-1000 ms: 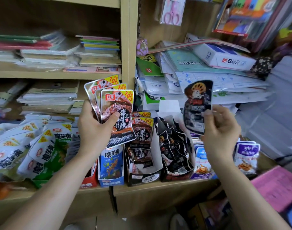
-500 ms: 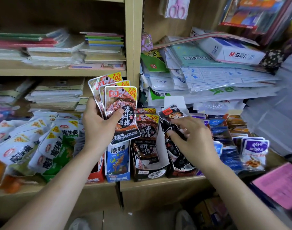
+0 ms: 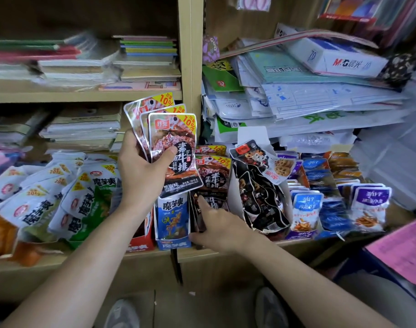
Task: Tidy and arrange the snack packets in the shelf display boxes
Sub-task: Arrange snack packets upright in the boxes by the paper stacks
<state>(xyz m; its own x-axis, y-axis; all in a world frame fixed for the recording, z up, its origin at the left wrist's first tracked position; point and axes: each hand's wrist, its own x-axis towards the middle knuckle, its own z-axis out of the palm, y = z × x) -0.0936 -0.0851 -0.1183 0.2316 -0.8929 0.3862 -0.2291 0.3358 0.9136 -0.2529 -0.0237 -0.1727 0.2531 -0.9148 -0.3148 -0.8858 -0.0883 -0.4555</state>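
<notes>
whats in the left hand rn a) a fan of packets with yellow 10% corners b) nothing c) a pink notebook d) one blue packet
a: the left hand grips a fan of three snack packets with yellow 10% corners, its thumb pressed across the front one.

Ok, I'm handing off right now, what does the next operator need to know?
Left hand grips three fanned steak packets.
Right hand holds nothing. Its index finger is at the front of the boxed steak stack.
Done: a black packet lies on top of the black stack, tilted and not tucked in.
Left: slot the three steak packets into their stack, straighten the black packet, then probably sort the loose white-green heap on the left.
</notes>
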